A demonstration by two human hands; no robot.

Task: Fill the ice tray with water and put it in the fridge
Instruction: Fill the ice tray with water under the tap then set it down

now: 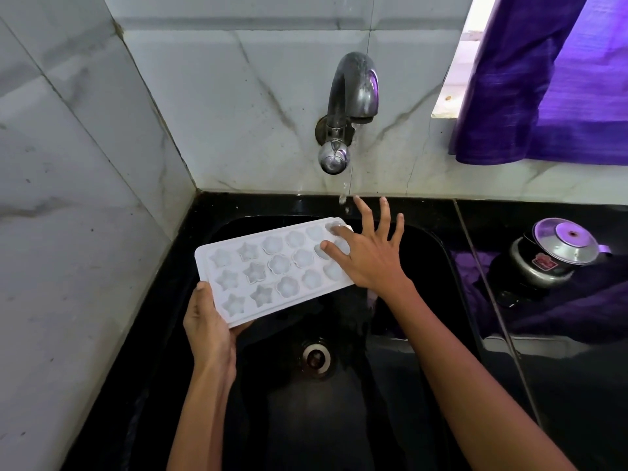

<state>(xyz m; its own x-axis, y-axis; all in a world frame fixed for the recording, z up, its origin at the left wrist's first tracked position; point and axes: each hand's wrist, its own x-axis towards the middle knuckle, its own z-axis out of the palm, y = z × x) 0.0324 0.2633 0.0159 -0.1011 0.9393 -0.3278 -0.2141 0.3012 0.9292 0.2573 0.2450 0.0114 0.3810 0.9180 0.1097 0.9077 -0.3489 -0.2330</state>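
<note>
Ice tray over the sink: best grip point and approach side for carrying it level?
Probably the flat rim at the short ends. The ice tray is a wide, shallow slab with moulded cells filling its top, so only the border is free. The left hand already grips the near-left corner from below and outside. The right hand lies spread across the far-right cells; moving it to that end's rim should steady the tray.

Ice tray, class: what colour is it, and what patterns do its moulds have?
White ice tray, with star-shaped and flower-shaped moulds; seen best in the head view.
</note>
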